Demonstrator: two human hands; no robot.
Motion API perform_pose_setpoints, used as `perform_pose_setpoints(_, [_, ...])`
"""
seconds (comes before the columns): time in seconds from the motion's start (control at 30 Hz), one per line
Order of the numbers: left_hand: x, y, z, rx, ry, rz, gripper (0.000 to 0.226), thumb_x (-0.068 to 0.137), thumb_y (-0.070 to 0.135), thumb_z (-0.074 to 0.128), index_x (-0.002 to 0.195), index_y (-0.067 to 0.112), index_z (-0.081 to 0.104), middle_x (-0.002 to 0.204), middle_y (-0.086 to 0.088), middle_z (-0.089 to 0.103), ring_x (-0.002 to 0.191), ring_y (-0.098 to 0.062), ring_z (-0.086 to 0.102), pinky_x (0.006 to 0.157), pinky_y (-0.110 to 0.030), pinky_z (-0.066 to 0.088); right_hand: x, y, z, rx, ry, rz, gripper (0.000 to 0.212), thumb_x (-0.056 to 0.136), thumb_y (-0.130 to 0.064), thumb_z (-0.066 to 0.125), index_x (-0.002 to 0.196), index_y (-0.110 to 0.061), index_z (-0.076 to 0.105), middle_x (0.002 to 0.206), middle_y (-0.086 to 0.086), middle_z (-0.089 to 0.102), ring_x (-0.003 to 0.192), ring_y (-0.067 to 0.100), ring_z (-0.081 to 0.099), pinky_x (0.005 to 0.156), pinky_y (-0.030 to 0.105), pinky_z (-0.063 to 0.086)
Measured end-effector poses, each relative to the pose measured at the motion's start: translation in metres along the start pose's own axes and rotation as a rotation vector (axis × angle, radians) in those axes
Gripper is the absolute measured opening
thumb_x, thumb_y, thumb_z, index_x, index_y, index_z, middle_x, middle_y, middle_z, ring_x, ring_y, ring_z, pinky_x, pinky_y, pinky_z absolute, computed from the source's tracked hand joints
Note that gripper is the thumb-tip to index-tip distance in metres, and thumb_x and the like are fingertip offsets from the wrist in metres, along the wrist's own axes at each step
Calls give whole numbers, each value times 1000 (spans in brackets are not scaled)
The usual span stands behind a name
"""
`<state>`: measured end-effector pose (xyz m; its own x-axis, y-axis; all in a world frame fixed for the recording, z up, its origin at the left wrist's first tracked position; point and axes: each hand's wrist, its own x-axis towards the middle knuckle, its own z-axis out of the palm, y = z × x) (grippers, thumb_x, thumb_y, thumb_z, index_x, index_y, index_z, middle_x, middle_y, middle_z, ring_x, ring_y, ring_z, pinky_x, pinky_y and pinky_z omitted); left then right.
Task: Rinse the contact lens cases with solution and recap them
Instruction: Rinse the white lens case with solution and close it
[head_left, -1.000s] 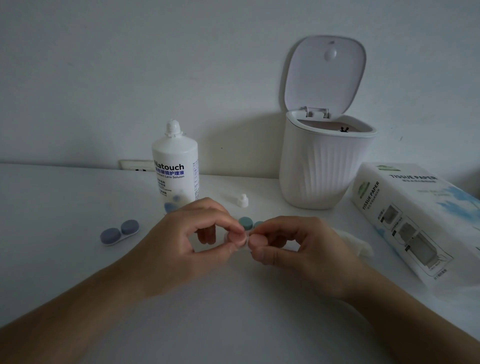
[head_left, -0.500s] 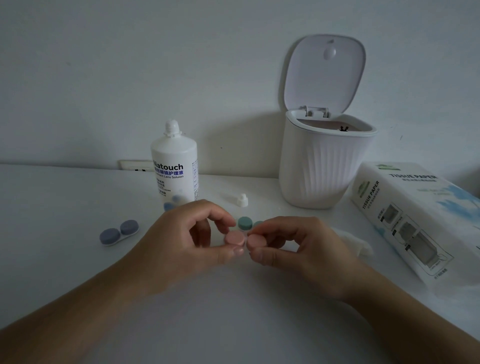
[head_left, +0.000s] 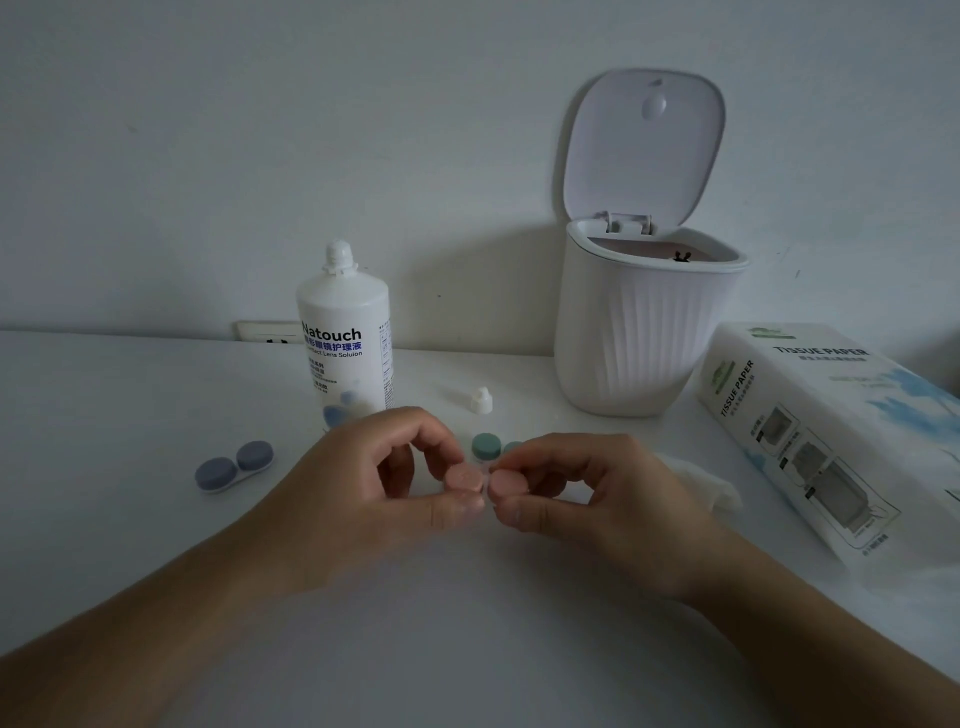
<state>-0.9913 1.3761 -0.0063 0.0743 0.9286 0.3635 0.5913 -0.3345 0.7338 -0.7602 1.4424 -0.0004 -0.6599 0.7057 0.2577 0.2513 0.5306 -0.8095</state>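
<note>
Currently recapping pink case (head_left: 475, 480) at frame centre, just above surface (head_left: 467, 623): left hand (head_left: 363, 488) pinching left cap, right hand (head_left: 597, 499) pinching right cap. Next: tighten fully, set down.

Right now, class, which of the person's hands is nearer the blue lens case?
Left. The left hand is just right of the blue lens case; the right hand lies farther right, beyond the left.

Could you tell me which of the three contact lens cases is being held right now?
The pink case, pinched between both hands; the blue-grey case and green case rest untouched on the table.
</note>
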Motion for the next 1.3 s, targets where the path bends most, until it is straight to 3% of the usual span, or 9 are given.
perform_pose_setpoints(0.13, [-1,3,2,-25,-45,94,20,81,44,70,98,33,73,89,7,67,66,-20,54,60,-29,48,-1,0,0,-7,0,4,24,82,-31,81,104,-36,73,94,-10,75,82,11,68,83,37,54])
perform_pose_setpoints(0.27, [-2,4,1,-19,-72,54,47,76,52,70,122,42,65,102,11,66,71,-16,55,67,-28,50,-1,-1,0,4,2,5,28,78,-44,77,105,-37,73,95,-9,75,83,12,68,83,40,55])
perform_pose_setpoints(0.47, [-2,0,2,13,41,25,38,67,59,76,87,28,66,61,-6,53,60,-30,49,52,-24,37,-1,0,1,18,-9,3,32,76,-48,74,105,-35,73,94,-9,75,84,14,69,83,39,55])
perform_pose_setpoints(0.57, [-3,1,1,17,-30,92,21,80,48,70,96,33,72,74,6,63,62,-19,52,54,-22,44,0,1,1,22,-9,2,28,77,-44,76,104,-36,74,94,-10,75,83,14,69,82,39,55])
perform_pose_setpoints(0.67, [-3,2,1,10,-100,85,39,79,50,70,117,45,65,102,12,67,73,-18,56,63,-22,48,0,2,2,22,0,-3,26,78,-40,77,103,-35,73,93,-10,75,82,13,68,81,37,55])
perform_pose_setpoints(0.83, [-1,-1,1,29,1,76,32,71,60,75,88,34,68,68,8,58,56,-19,49,51,-22,39,0,3,2,24,-11,0,29,77,-45,76,105,-36,73,94,-10,75,83,14,69,82,37,56])
perform_pose_setpoints(0.93, [0,-2,2,28,-61,117,17,80,47,71,87,31,69,84,8,66,60,-20,52,56,-35,47,0,4,2,26,-11,-2,30,76,-48,75,105,-39,73,94,-11,75,83,13,69,82,37,55])
perform_pose_setpoints(1.07, [0,0,1,75,-90,134,21,81,50,70,97,38,71,92,10,67,66,-19,54,57,-27,46,0,3,2,18,-17,-11,29,77,-47,75,105,-38,73,94,-10,74,83,14,68,82,40,55])
perform_pose_setpoints(1.3, [1,-3,0,57,-66,160,14,83,49,76,87,35,75,81,13,66,57,-13,51,53,-13,38,1,5,2,20,-20,-6,33,75,-48,75,106,-36,73,92,-10,75,83,13,68,82,37,55])
